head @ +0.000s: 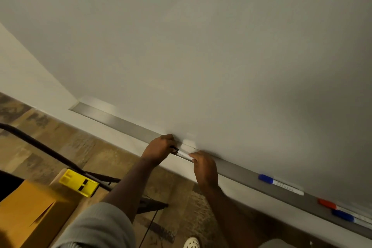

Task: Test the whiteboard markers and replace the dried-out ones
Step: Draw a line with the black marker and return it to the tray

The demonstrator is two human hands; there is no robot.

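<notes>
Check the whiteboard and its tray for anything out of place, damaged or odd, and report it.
Nothing stands out. The whiteboard is unmarked, and three capped markers, blue, red and blue, lie along the tray. The left hand and right hand hold a black marker.

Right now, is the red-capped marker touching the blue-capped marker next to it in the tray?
Cannot tell. In the head view the red-capped marker and blue-capped marker lie close together in the tray, too blurred to show contact.

1. A white-barrelled black marker [182, 153] lies along the whiteboard's tray [124, 125], held at both ends.
2. A blue-capped marker [280, 184] rests farther right.
3. A red marker [327, 204] and another blue marker [342, 215] lie beyond.
</notes>
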